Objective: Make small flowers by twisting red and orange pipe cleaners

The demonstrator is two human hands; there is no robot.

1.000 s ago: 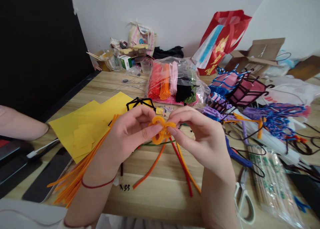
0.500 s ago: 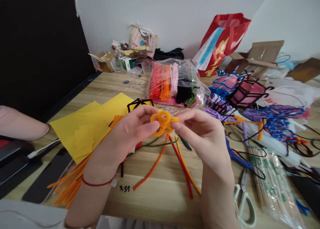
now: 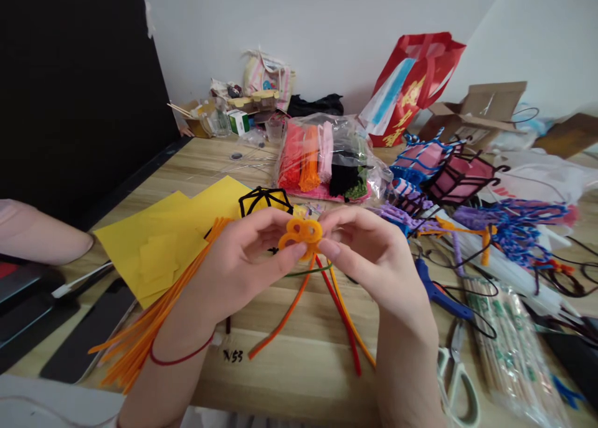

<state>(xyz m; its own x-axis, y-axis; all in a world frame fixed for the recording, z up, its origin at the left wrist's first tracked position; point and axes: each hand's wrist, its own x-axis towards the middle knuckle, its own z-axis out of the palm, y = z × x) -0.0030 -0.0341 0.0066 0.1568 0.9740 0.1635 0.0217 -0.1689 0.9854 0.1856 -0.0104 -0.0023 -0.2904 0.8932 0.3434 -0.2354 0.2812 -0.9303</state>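
Between my two hands is a small orange flower bent from pipe cleaner (image 3: 304, 230), its looped petals facing me. My left hand (image 3: 255, 247) pinches its left side between thumb and fingers. On the other side, the thumb and fingers of my right hand (image 3: 364, 247) close on its right edge. Below it on the table lie an orange pipe cleaner (image 3: 294, 316), a red pipe cleaner (image 3: 340, 319) and a green pipe cleaner (image 3: 308, 271). A bundle of orange pipe cleaners (image 3: 154, 328) passes under my left forearm.
Yellow sheets (image 3: 172, 228) and a phone (image 3: 88, 331) lie left; another person's arm (image 3: 42, 235) rests at the edge. Behind my hands are a black-framed lantern (image 3: 264, 200) and a bag of pipe cleaners (image 3: 331, 157). Right are a blue glue gun (image 3: 439, 294), scissors (image 3: 458, 378) and wrapped sticks (image 3: 509, 347).
The flower has turned so its loops stand more upright, and the gap between my hands has narrowed a little. Both hands still pinch it. The view has shifted slightly.
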